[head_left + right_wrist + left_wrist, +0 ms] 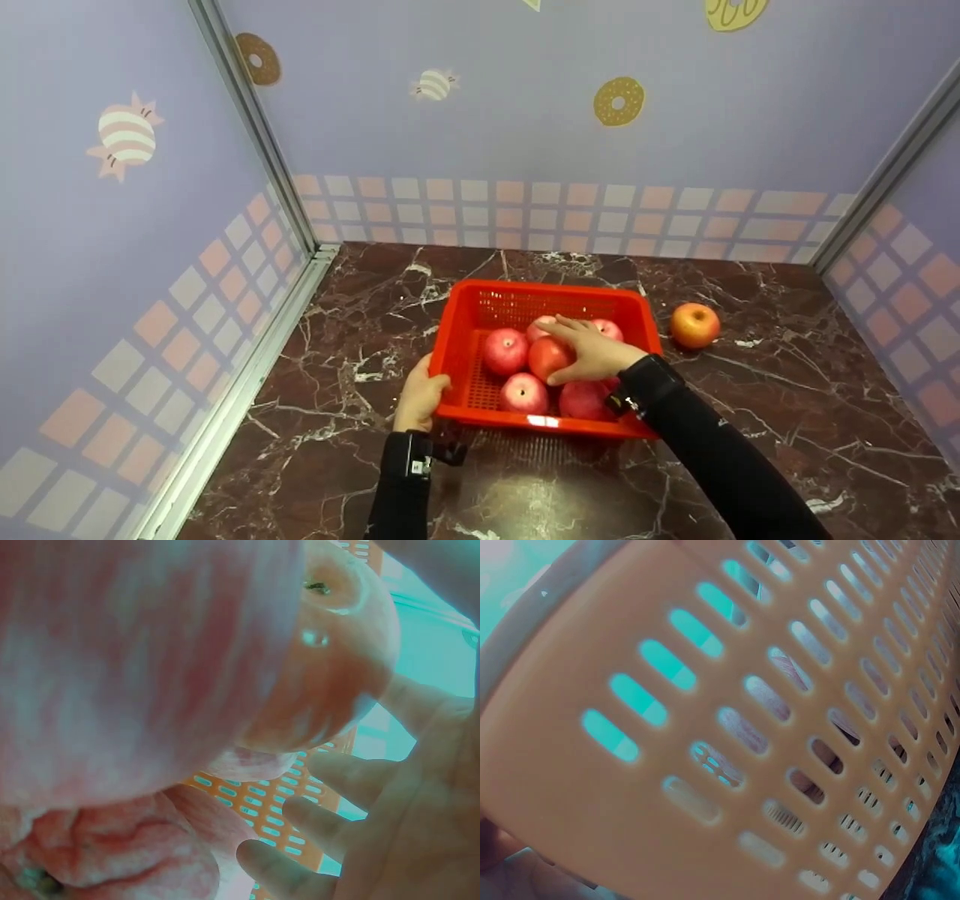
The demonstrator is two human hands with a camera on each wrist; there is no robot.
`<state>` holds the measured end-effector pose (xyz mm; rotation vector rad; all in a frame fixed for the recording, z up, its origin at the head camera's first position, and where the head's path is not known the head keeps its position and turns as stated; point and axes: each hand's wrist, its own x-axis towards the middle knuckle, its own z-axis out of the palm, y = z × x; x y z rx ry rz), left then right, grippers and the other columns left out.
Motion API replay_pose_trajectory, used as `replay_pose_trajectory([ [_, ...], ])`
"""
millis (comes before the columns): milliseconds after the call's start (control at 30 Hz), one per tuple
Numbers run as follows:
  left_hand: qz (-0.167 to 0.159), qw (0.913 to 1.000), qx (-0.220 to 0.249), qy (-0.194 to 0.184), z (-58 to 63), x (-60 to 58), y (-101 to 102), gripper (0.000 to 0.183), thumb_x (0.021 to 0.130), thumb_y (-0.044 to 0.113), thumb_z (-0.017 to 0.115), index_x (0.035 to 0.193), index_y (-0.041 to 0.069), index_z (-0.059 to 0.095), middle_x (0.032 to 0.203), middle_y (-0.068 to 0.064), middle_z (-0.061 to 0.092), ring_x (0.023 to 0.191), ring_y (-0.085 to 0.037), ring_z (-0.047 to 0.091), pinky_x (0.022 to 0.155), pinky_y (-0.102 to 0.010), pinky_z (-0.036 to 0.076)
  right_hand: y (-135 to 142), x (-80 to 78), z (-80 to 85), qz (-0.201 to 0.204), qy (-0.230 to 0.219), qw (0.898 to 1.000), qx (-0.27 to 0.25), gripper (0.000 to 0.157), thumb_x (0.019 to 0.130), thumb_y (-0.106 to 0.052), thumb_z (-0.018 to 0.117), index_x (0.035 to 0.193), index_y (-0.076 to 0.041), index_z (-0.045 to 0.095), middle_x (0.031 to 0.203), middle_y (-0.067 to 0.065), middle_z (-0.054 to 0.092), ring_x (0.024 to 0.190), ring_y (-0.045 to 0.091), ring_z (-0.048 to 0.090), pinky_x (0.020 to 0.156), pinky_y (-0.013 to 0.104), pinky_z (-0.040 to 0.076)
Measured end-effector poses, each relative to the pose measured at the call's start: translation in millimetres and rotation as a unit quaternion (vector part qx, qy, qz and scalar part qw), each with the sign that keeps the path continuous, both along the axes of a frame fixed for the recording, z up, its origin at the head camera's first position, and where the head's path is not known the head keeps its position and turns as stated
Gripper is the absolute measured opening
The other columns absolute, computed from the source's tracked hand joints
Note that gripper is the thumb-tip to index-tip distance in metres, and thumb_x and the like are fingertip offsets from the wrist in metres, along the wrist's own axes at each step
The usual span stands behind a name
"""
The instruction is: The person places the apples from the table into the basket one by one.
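A red plastic basket (457, 345) with slotted walls stands on the marble surface, several apples inside. At its left side my left hand (420, 394) grips the rim, thumb over the edge; the basket wall (652, 787) fills the left wrist view. My right hand (589, 352) reaches in from the right and holds a red apple (548, 358) that sits among the others, fingers at its far side and thumb at its near side. Up close, the right wrist view shows this apple (345, 652) beside the fingers (352, 776). A larger-looking apple (135, 667) blocks much of that view.
One yellow-red apple (694, 326) lies outside the basket, to its right. Dark marble tabletop (337, 450) surrounds the basket. Patterned panels rise at the back (510, 135), left (112, 247) and right (915, 255).
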<state>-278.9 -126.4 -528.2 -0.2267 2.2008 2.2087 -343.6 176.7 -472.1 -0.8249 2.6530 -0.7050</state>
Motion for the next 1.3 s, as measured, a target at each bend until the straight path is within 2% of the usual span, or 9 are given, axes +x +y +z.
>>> replay_pose_trajectory([
  [200,0.003,1.0,0.0,0.006,-0.5,0.2,0,0.076,0.074,-0.011,0.049,0.149,-0.009,0.041,0.133,-0.033,0.057,0.112,-0.039,0.06,0.089,-0.042,0.051,3,0.3,3.9,-0.009,-0.003,1.0,-0.011,0.089,0.085,-0.042,0.08,0.16,-0.02,0.038,0.168,0.022,0.027,0.152,0.053,0.023,0.118,0.073,0.021],
  [367,0.003,1.0,0.002,0.006,-1.6,-0.4,0,0.075,0.073,-0.011,0.05,0.148,-0.009,0.043,0.132,-0.032,0.058,0.111,-0.038,0.06,0.088,-0.041,0.051,8,-1.2,4.7,-0.012,0.005,1.0,-0.016,0.089,0.085,-0.045,0.079,0.159,-0.018,0.039,0.165,0.024,0.032,0.153,0.05,0.024,0.12,0.071,0.019],
  [533,0.003,0.9999,-0.003,0.01,-3.4,-1.5,-1,0.071,0.072,-0.01,0.05,0.143,-0.009,0.047,0.126,-0.03,0.06,0.105,-0.036,0.06,0.082,-0.034,0.049,14,-3.5,6.8,-0.019,0.029,0.998,-0.046,0.082,0.086,-0.042,0.08,0.154,-0.012,0.046,0.157,0.019,0.047,0.145,0.046,0.04,0.118,0.065,0.031],
  [667,0.003,0.9999,-0.005,0.013,-3.6,-1.3,-1,0.071,0.072,-0.01,0.05,0.143,-0.01,0.047,0.125,-0.03,0.06,0.104,-0.035,0.059,0.08,-0.033,0.048,18,-5.9,7.2,-0.039,0.036,0.994,-0.096,0.069,0.088,-0.035,0.08,0.146,-0.007,0.055,0.143,0.018,0.061,0.134,0.04,0.055,0.113,0.057,0.042],
  [733,0.003,0.9999,-0.005,0.012,-3.3,-1.3,-1,0.072,0.072,-0.01,0.05,0.144,-0.009,0.047,0.126,-0.03,0.06,0.104,-0.035,0.06,0.08,-0.033,0.049,20,-6.9,7.5,-0.048,0.042,0.991,-0.115,0.061,0.089,-0.033,0.079,0.14,-0.006,0.061,0.136,0.019,0.066,0.128,0.039,0.06,0.11,0.057,0.044],
  [967,0.002,1.0,-0.007,0.003,-0.8,-0.3,0,0.072,0.074,-0.011,0.05,0.146,-0.008,0.045,0.129,-0.031,0.059,0.106,-0.036,0.06,0.083,-0.036,0.05,30,-9.7,13.2,-0.093,0.047,0.981,-0.165,0.035,0.091,-0.026,0.076,0.123,-0.011,0.071,0.123,0.017,0.072,0.118,0.037,0.066,0.104,0.054,0.05],
  [1133,0.004,0.9999,-0.012,0.001,0.2,0.4,0,0.074,0.073,-0.01,0.05,0.147,-0.007,0.044,0.131,-0.031,0.059,0.108,-0.036,0.06,0.084,-0.037,0.05,39,-13.6,16.2,-0.116,0.092,0.973,-0.177,0.026,0.094,-0.022,0.073,0.117,-0.01,0.073,0.114,0.013,0.075,0.109,0.03,0.071,0.094,0.046,0.055],
  [1300,0.006,0.9999,-0.012,0.0,-0.2,0.2,0,0.075,0.073,-0.01,0.05,0.148,-0.007,0.044,0.132,-0.031,0.058,0.109,-0.037,0.06,0.084,-0.037,0.049,51,-18.4,17.8,-0.146,0.119,0.965,-0.184,0.021,0.097,-0.02,0.07,0.114,-0.009,0.073,0.111,0.011,0.076,0.103,0.029,0.071,0.089,0.044,0.055],
])
